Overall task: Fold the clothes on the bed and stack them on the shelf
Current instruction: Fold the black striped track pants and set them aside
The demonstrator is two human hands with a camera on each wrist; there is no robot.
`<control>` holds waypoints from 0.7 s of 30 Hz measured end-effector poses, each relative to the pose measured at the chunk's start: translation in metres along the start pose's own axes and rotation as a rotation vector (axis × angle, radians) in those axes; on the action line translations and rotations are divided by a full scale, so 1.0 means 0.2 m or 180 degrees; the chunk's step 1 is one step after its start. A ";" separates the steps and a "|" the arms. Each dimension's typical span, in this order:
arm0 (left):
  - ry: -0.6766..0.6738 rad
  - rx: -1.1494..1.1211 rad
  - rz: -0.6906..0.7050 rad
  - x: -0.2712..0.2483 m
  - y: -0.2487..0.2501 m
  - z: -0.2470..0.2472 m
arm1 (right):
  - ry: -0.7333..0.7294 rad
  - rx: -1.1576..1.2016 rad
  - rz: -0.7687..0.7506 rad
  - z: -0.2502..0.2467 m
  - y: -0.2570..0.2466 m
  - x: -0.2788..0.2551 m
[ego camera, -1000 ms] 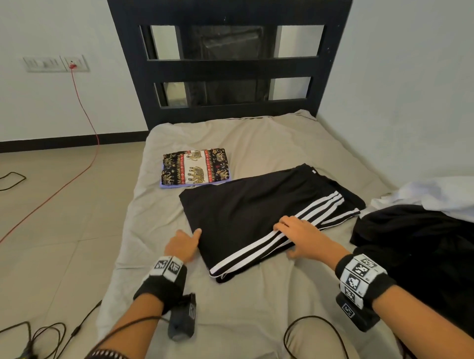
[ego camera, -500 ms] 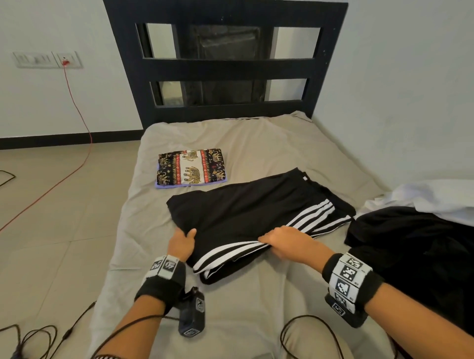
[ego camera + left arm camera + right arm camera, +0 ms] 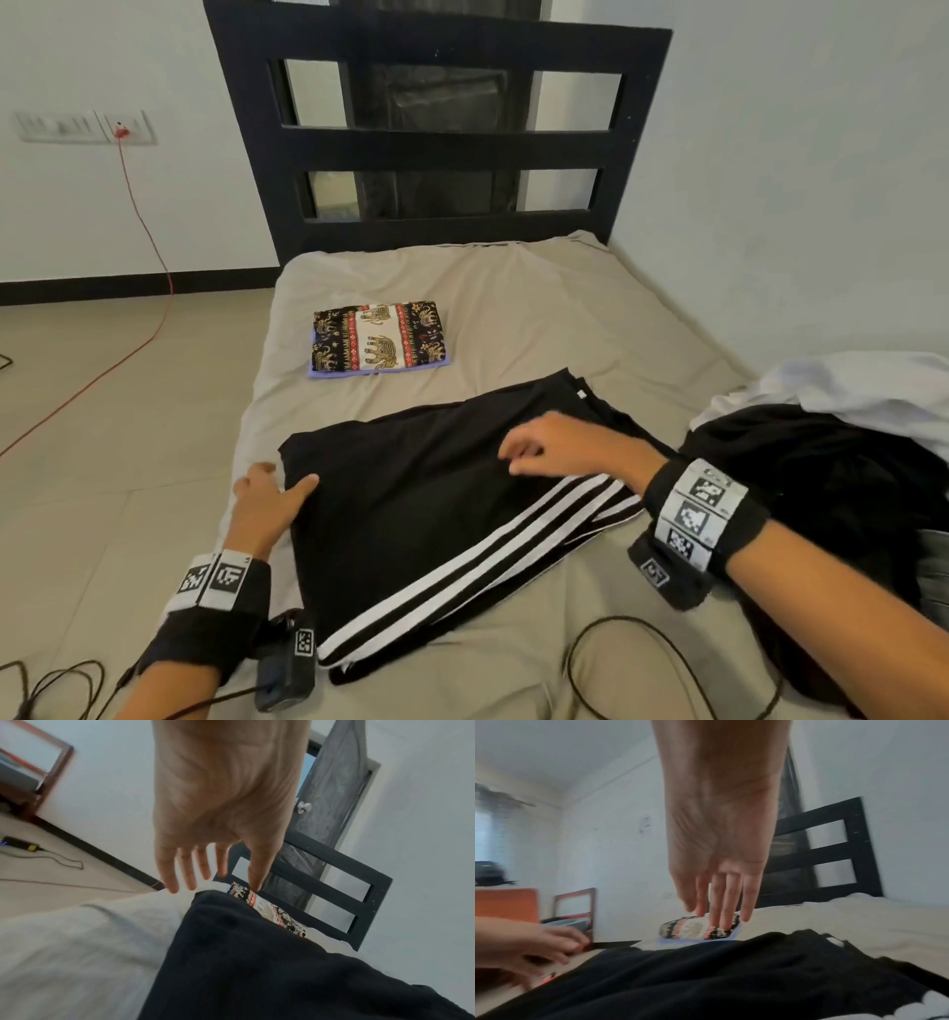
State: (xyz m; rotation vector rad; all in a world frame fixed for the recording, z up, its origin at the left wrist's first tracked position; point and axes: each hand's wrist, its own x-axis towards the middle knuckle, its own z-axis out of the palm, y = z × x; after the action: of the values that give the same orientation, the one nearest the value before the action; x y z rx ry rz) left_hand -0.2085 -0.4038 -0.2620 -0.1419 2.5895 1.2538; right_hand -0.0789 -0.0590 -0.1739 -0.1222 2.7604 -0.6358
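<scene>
Black cloth with white side stripes, the track pants lie part-folded on the bed, their long axis slanting from the near edge by the left wrist up and away toward the right. Taking the pants as the landmark: the left hand sits at their left edge, fingers straight and spread, thumb laid on the cloth, holding nothing. The right hand is over their far right part, fingers loosely bent and parted, gripping nothing; whether it touches the cloth I cannot tell. Each hand is thus nearest to one end, which would suit folding end over end along that slant. Beyond the pants toward the headboard lies a folded elephant-print cloth, apart from them, with bare sheet to its right. To the pants' right a heap of black and white clothes crowds that side. No shelf is in view.
</scene>
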 end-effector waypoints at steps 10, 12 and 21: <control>-0.0107 0.1177 0.1163 0.29 0.00 0.09 | 0.2061 0.0509 0.1420 -0.04 0.54 0.33; -0.0107 0.1455 0.1005 0.31 0.01 0.09 | 0.1725 0.0424 0.1772 0.01 0.61 0.38; 0.1177 0.0743 0.1517 0.30 0.03 0.07 | 0.2100 0.0125 0.1777 0.12 0.68 0.46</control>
State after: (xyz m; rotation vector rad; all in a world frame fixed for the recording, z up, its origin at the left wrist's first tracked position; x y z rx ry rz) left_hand -0.2641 -0.3868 -0.2822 0.3401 3.1995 1.1307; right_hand -0.1601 0.0388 -0.2794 0.9977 3.1408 -0.6485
